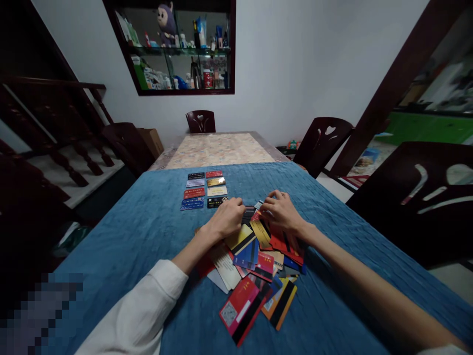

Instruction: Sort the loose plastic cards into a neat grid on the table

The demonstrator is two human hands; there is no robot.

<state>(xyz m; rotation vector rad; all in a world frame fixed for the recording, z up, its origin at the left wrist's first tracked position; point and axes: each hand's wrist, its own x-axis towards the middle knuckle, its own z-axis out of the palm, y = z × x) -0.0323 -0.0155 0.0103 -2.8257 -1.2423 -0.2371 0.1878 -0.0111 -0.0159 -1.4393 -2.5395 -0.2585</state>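
A loose heap of plastic cards lies on the blue cloth in front of me, among them a pink-red card (242, 308), an orange card with a black stripe (281, 301) and a yellow card (240, 237). My left hand (227, 218) is closed at the heap's far left edge, beside a dark card (250, 215); what its fingertips hold is hidden. Across from it, my right hand (281, 212) bends over the far right side, its curled fingers at a small pale card (258, 204). Red cards (286, 244) lie beneath the right wrist.
Beyond my left hand, several cards lie in two columns, including a blue card (192, 204) and a gold card (216, 182). The blue cloth (148, 231) covers the near table; a patterned cover (225, 148) shows farther back. Dark chairs (321, 140) stand around it.
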